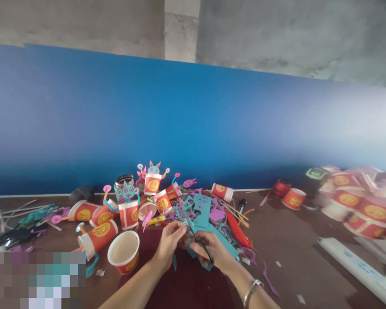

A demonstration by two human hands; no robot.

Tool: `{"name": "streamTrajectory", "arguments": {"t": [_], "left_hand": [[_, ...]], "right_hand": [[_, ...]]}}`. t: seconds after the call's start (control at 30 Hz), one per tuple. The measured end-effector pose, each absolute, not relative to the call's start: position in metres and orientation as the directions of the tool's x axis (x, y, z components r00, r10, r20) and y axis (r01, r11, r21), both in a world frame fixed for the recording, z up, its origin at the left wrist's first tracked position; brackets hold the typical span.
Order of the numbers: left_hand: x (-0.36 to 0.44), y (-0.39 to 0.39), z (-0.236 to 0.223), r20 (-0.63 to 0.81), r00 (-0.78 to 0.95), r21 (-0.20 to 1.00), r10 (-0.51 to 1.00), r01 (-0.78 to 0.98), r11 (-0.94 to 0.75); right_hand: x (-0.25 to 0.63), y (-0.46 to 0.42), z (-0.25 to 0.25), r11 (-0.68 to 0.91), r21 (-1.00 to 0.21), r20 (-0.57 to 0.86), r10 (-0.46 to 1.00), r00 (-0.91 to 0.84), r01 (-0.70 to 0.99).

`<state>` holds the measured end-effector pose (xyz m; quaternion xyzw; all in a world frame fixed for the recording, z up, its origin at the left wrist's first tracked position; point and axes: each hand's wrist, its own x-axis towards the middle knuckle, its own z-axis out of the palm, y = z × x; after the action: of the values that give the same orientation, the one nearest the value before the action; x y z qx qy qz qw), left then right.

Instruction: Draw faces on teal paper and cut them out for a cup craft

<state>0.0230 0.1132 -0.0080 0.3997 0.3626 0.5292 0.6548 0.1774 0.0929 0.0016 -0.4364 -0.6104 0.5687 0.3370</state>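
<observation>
Presently, the right hand (210,249) is closed around black-handled metal scissors (207,253); the left hand (170,240) pinches a small pale piece (184,223), material indistinct, beside the blades. A red paper cup with white interior (124,251) sits to the left. Beyond the hands lies a teal paper sheet (203,211); farthest, a blue partition (180,120).

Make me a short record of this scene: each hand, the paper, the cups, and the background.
Left hand: pinching a small piece, too small to identify
Right hand: holding scissors, blades toward the left hand
Paper: teal sheet just beyond the hands, purple scraps beside it
Near cup: open paper cup, upright, left of the hands
Far right: piled red cups, blurred
Background: blue partition below a grey wall
</observation>
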Motion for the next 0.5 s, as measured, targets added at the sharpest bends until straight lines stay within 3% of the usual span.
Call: {"name": "streamTrajectory", "arguments": {"t": [0.5], "left_hand": [[0.0219, 0.1131, -0.0067, -0.085, 0.164, 0.899, 0.983, -0.413, 0.146]], "right_hand": [[0.1779, 0.0913, 0.0071, -0.056, -0.982, -0.126, 0.907, -0.402, 0.181]]}}
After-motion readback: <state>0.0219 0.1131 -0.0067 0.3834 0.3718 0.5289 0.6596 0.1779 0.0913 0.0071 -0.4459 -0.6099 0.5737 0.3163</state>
